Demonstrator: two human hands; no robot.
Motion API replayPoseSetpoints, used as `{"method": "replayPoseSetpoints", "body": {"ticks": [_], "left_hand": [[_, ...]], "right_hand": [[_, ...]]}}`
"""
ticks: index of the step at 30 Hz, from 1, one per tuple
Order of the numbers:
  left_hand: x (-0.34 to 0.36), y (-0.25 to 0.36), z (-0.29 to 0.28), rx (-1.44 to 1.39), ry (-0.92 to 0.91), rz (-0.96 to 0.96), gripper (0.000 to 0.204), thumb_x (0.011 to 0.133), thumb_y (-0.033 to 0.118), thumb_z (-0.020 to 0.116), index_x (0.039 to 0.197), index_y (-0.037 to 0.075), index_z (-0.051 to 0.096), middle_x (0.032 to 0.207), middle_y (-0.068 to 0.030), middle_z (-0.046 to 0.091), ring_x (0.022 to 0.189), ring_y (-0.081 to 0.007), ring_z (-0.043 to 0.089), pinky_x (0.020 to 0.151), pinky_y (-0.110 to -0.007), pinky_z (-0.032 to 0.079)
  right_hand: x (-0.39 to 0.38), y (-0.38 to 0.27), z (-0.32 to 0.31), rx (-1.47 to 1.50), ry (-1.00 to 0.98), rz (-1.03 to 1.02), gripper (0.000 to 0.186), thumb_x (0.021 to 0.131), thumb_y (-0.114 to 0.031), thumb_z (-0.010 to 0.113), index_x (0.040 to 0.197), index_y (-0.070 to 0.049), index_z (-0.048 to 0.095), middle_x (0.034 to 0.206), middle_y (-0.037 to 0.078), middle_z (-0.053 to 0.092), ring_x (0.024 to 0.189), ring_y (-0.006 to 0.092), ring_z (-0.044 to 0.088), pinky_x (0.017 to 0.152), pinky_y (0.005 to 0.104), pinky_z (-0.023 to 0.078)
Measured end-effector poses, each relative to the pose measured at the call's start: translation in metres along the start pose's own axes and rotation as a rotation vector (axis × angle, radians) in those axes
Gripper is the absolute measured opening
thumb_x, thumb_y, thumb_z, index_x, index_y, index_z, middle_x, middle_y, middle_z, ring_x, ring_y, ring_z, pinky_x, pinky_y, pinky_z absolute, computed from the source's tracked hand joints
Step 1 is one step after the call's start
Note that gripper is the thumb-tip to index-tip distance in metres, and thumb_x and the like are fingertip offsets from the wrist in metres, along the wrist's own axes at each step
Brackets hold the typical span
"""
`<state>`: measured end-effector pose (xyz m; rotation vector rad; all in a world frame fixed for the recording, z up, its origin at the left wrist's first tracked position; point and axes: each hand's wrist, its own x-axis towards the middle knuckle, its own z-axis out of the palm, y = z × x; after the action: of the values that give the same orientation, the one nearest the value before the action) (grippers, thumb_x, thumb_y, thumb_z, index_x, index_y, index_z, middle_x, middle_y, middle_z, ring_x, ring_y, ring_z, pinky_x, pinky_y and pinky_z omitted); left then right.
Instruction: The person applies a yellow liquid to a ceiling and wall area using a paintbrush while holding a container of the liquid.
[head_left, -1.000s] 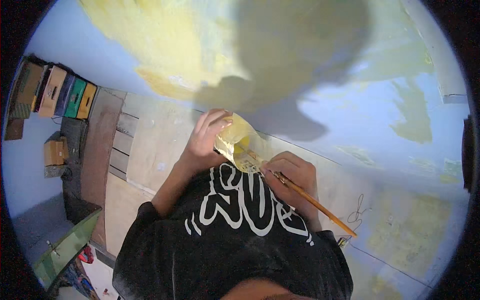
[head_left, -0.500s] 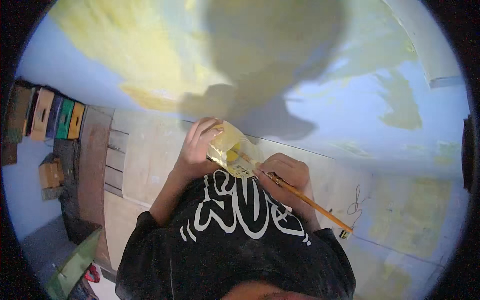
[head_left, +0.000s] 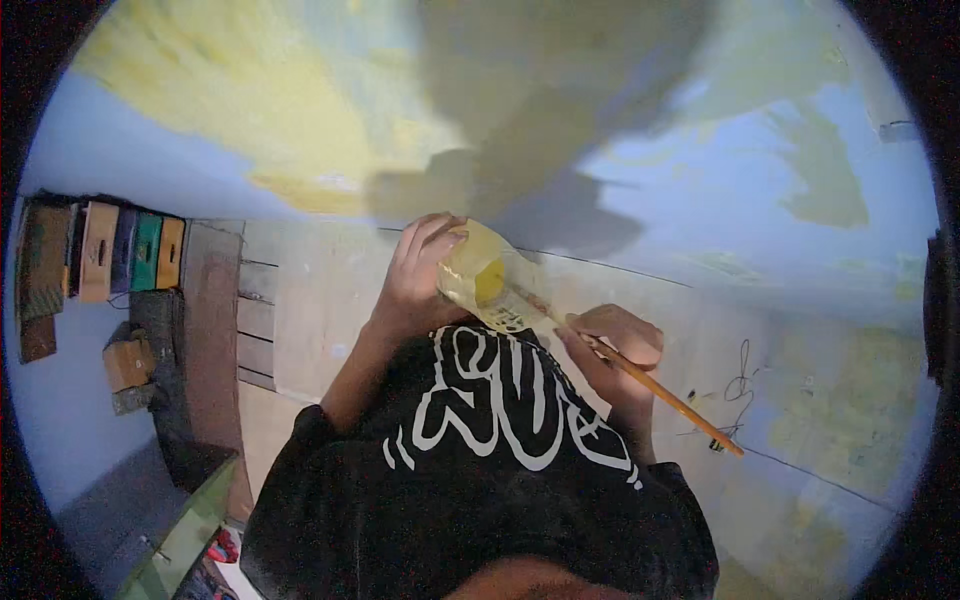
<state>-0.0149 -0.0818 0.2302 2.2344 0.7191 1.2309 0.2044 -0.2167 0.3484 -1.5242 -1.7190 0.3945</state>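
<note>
A translucent plastic cup, tilted with its mouth toward the right, has yellow paint inside and smears on its wall. My left hand is wrapped around it from the left. In my right hand is a long paintbrush with an orange-brown wooden handle, pinched near its front end. The handle slopes down to the right, and the brush's tip reaches into the cup's mouth. The bristles are hard to make out against the paint. Both hands are held in front of my black shirt.
Ahead rises a pale blue wall with patches of yellow paint and my shadow on it. Colourful boxes or drawers stand at the left, near a small cardboard box. A thin cord lies on the pale floor at the right.
Both hands, with the cup and the paintbrush, have shifted slightly right in the picture. The brush sits a little further out toward the cup's mouth. The whole view has turned slightly.
</note>
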Motion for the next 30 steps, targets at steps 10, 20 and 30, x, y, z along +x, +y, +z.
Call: {"method": "replayPoseSetpoints", "body": {"ticks": [10,20,30], "left_hand": [[-0.036,-0.033,0.026,-0.043,-0.106,-0.156,0.080,0.064,0.024,0.095,0.128,-0.003,0.055,0.129,-0.0245,0.061,0.120,-0.0451,0.058,0.103,-0.053,0.048],[-0.009,0.015,0.025,-0.067,0.052,-0.279,0.089,0.066,0.022,0.097,0.135,-0.005,0.048,0.130,-0.0226,0.055,0.121,-0.0393,0.057,0.104,-0.046,0.049],[0.001,0.036,0.028,-0.296,0.028,-0.325,0.102,0.065,0.015,0.099,0.143,-0.003,0.036,0.135,-0.0180,0.053,0.126,-0.0306,0.057,0.107,-0.042,0.049]], "right_hand": [[-0.008,0.026,-0.010,0.151,0.039,-0.089,0.013,0.084,0.005,0.077,0.081,0.001,0.065,0.070,0.012,0.071,0.060,0.0184,0.070,0.056,0.0295,0.054],[-0.006,0.047,-0.010,0.556,0.122,0.347,0.014,0.095,0.001,0.068,0.084,0.002,0.059,0.072,0.016,0.071,0.061,0.0207,0.072,0.057,0.0323,0.059],[0.004,0.041,-0.062,0.528,0.414,0.063,0.007,0.086,0.005,0.070,0.089,0.005,0.064,0.083,0.020,0.072,0.071,0.0299,0.074,0.063,0.0392,0.062]]}}
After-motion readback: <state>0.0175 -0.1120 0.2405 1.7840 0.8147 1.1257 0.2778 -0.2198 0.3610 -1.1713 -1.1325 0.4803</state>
